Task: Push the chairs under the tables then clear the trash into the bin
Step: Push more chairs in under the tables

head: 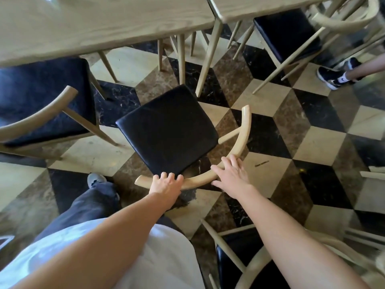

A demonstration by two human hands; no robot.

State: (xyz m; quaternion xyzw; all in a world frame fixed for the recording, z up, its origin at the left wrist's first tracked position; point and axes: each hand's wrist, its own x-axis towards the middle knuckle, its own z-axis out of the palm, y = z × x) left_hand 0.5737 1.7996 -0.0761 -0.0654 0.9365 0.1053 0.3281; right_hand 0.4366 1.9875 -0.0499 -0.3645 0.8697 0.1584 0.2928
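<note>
A chair with a black padded seat (166, 130) and a curved pale wooden backrest (243, 132) stands on the floor, turned at an angle, just short of the light wooden table (100, 24). My left hand (165, 184) is curled over the left part of the backrest rail. My right hand (231, 175) lies on the rail further right, fingers spread flat over it. The seat's front corner points at the table's leg (208, 59).
A second chair (41, 97) sits part-way under the table at left. Another chair (287, 32) stands under the neighbouring table (260, 5) at upper right. Another person's shoes (337, 75) are at right. A chair (250, 257) is close behind me at lower right.
</note>
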